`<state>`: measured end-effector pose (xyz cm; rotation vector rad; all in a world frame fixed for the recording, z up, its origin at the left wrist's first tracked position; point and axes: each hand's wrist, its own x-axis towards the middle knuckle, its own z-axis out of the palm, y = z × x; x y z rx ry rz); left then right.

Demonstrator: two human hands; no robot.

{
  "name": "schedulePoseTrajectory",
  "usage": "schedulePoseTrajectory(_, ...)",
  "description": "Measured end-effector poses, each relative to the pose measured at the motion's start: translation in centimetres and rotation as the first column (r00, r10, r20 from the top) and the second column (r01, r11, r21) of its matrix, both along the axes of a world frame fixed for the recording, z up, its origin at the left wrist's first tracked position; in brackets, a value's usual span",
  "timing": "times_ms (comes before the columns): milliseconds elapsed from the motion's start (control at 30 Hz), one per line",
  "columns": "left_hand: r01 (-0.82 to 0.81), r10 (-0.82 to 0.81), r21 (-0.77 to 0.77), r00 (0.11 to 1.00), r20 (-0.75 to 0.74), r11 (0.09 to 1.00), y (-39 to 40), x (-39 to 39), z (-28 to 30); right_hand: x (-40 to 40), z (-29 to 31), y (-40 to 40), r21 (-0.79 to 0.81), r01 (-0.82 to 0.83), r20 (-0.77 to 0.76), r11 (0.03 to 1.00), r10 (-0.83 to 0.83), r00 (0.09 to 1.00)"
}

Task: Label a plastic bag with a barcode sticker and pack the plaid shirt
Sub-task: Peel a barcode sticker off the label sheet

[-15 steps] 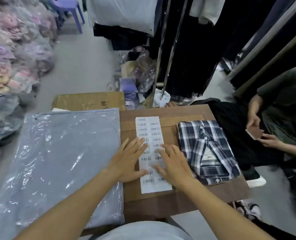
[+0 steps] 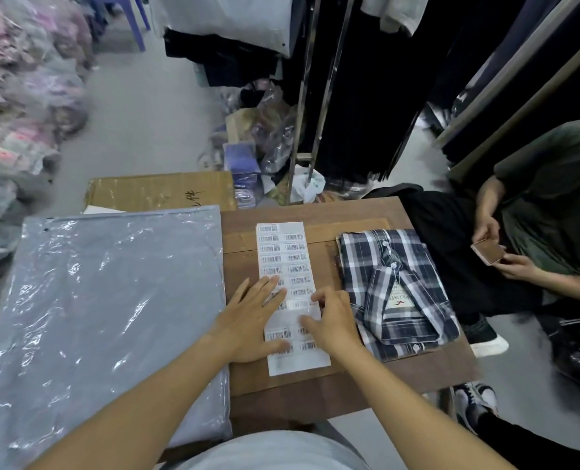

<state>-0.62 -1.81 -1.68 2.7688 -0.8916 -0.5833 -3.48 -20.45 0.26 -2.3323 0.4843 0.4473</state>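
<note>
A long white sheet of barcode stickers lies on the brown table, between a stack of clear grey plastic bags on the left and the folded navy-and-white plaid shirt on the right. My left hand rests flat on the sheet's lower left part, fingers spread. My right hand is curled over the sheet's right edge, with thumb and fingertips pinching at one sticker. The sheet bulges slightly there. The shirt's paper tag faces up.
Another person sits at the right and holds a small brown object. A cardboard box stands behind the bags. Metal rack poles with dark hanging clothes rise beyond the table. Bagged garments are piled at the left.
My right hand has gone from lying flat on the sheet to curling its fingers and pinching at a sticker. My left hand stays pressed on the sheet.
</note>
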Motion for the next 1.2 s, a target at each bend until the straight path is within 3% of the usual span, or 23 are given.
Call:
schedulePoseTrajectory(133,-0.104,0.099,-0.084,0.993,-0.059,0.991,0.0,0.3,0.8,0.9,0.9,-0.4,0.306,0.100,-0.043,0.947,-0.091,0.995)
schedulePoseTrajectory(233,-0.357,0.308,-0.241,0.926,-0.217,0.902,-0.1,1.1,2.2,2.2,3.1,-0.5,0.563,0.160,-0.054,0.811,-0.157,0.986)
schedulePoseTrajectory(300,-0.585,0.452,-0.357,0.801,-0.392,0.728,-0.4,2.0,3.7,3.5,4.7,-0.6,0.668,0.174,-0.022,0.724,-0.215,0.976)
schedulePoseTrajectory(333,-0.697,0.493,-0.402,0.710,-0.503,0.594,-0.6,2.6,4.7,4.3,5.6,-0.6,0.711,0.166,0.004,0.684,-0.240,0.971)
schedulePoseTrajectory(433,-0.876,0.405,-0.442,0.480,-0.778,0.190,-1.1,4.7,7.5,6.7,9.0,-0.4,0.803,0.115,0.077,0.584,-0.293,0.953)
schedulePoseTrajectory(533,-0.871,0.306,-0.491,0.467,-0.830,-0.002,-1.3,6.4,10.3,8.7,12.9,0.0,0.848,0.056,0.143,0.527,-0.329,0.933)
schedulePoseTrajectory(700,-0.793,0.312,-0.596,0.538,-0.783,-0.130,-1.7,8.0,14.9,10.5,17.6,0.5,0.869,-0.013,0.214,0.495,-0.352,0.911)
schedulePoseTrajectory(800,-0.769,0.219,-0.609,0.571,-0.791,-0.192,-1.3,9.0,16.9,11.1,19.1,0.8,0.862,-0.043,0.244,0.506,-0.338,0.909)
schedulePoseTrajectory(1000,-0.756,0.079,-0.636,0.632,-0.771,-0.156,-0.7,9.6,19.7,11.7,19.9,1.3,0.877,-0.039,0.244,0.480,-0.373,0.895)
schedulePoseTrajectory(1067,-0.748,0.090,-0.647,0.641,-0.762,-0.152,-0.8,9.7,20.0,11.9,19.7,1.5,0.824,-0.021,0.293,0.566,-0.395,0.871)
schedulePoseTrajectory(1133,-0.743,0.109,-0.648,0.640,-0.761,-0.166,-0.9,9.9,20.2,11.9,19.5,1.7,0.643,0.013,0.451,0.766,-0.392,0.802)
schedulePoseTrajectory(1200,-0.742,0.133,-0.645,0.632,-0.764,-0.180,-0.9,10.1,20.4,11.7,19.2,1.8,0.432,0.033,0.641,0.901,-0.332,0.692)
